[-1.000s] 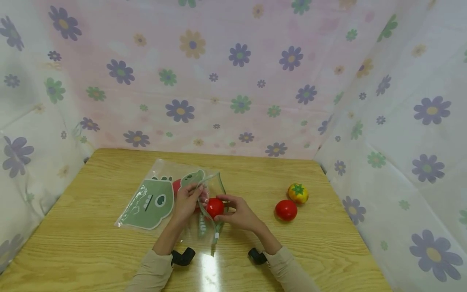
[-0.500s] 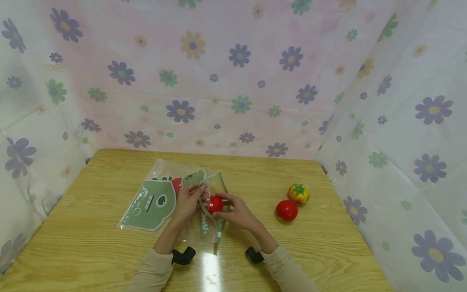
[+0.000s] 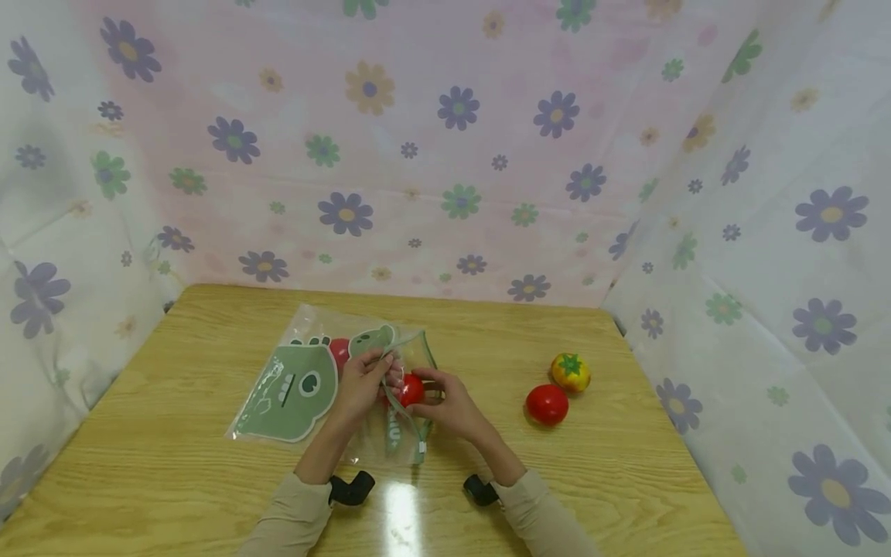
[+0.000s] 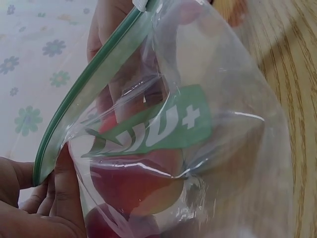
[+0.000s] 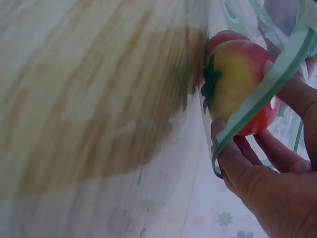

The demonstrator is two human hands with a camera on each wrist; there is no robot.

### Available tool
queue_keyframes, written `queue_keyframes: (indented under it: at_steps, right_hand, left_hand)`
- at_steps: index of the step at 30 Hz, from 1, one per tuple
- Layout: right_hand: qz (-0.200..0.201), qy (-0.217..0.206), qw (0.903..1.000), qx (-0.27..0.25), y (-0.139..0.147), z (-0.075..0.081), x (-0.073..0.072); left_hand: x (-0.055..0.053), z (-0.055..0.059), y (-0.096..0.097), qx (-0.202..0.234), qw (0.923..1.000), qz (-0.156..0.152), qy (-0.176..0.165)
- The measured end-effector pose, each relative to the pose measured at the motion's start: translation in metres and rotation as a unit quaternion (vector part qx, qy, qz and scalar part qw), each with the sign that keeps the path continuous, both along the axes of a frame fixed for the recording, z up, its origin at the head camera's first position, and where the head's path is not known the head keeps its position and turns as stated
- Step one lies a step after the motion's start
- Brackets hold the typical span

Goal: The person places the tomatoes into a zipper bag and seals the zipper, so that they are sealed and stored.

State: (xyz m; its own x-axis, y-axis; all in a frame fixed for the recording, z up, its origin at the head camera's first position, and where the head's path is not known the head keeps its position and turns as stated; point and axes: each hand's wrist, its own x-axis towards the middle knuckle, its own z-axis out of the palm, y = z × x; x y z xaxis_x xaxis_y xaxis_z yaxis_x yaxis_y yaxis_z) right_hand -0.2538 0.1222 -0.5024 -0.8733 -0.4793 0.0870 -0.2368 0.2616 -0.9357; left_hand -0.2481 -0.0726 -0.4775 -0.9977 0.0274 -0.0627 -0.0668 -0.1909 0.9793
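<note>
Booth-like spot, room type unclear: flowered sheets (image 3: 418, 174) round three sides, wood-grain table (image 3: 626, 480).

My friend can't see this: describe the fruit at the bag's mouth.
On the table lies a clear, green-printed bag. At its mouth, left of two loose fruits, is the fruit, red from above: the only one the right hand grips.

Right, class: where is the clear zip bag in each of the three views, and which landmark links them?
Head: the clear zip bag lies left of centre in the lower half, its mouth between the left hand and right hand.
Left wrist: it fills most of the middle and right.
Right wrist: its mouth is at right, slanting across the red-and-yellow fruit.
Shared landmark: the mouth's green edging.
</note>
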Motion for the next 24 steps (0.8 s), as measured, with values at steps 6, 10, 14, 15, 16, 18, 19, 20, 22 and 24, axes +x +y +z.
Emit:
queue_keyframes:
  at_steps: [6, 10, 14, 15, 16, 18, 19, 20, 22, 24]
  right_hand:
    - [-0.013, -0.004, 0.9999, 0.011, -0.006, 0.001, 0.000]
    - [-0.002, 0.017, 0.9998, 0.008, -0.009, 0.002, 0.000]
    - [0.011, 0.041, 0.9991, -0.001, -0.012, 0.003, -0.001]
    - [0.014, 0.042, 0.9990, -0.005, -0.013, 0.003, -0.001]
    - [0.018, 0.044, 0.9989, -0.008, -0.014, 0.003, -0.001]
    - [0.024, 0.045, 0.9986, -0.011, -0.014, 0.003, -0.001]
    - [0.025, 0.045, 0.9987, -0.008, -0.014, 0.003, -0.001]
    - [0.027, 0.043, 0.9987, -0.006, -0.013, 0.003, -0.001]
    - [0.031, 0.044, 0.9985, 0.005, -0.012, 0.004, -0.001]
    - [0.036, 0.049, 0.9981, 0.013, -0.010, 0.005, -0.002]
  left_hand:
    - [-0.002, 0.000, 0.001, 0.015, 0.9999, 0.002, 0.002]
    - [-0.002, 0.001, 0.001, 0.032, 0.9995, 0.000, 0.003]
    - [-0.003, 0.001, 0.000, 0.038, 0.9993, -0.003, 0.003]
    - [-0.003, 0.001, 0.000, 0.037, 0.9993, -0.004, 0.004]
    - [-0.003, 0.001, -0.001, 0.036, 0.9993, -0.004, 0.005]
    - [-0.002, 0.001, -0.001, 0.033, 0.9994, -0.005, 0.005]
    - [-0.002, 0.002, -0.001, 0.030, 0.9995, -0.003, 0.004]
    - [-0.002, 0.001, -0.001, 0.028, 0.9996, -0.003, 0.003]
    - [-0.002, 0.001, -0.002, 0.024, 0.9997, -0.002, 0.003]
    - [-0.001, 0.001, -0.002, 0.021, 0.9998, -0.001, 0.004]
